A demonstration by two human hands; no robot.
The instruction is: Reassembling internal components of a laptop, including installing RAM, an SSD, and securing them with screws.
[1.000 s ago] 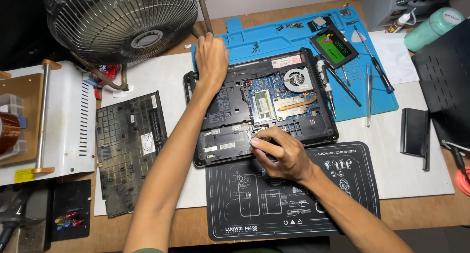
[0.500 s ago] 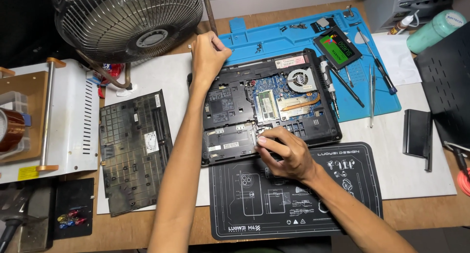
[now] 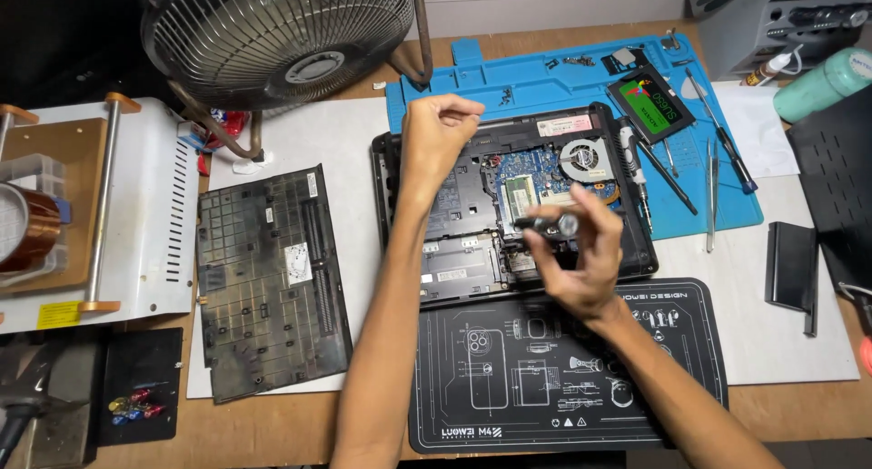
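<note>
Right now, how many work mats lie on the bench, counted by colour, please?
Blue mat: 1
Black mat: 1
Total: 2
The opened laptop lies across both; the right hand holds a small screwdriver above it, and the left hand is raised, loosely closed.

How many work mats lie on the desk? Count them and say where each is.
2: a blue mat under the laptop's far edge, and a black mat with white drawings at its near edge. Others may be hidden.
</note>
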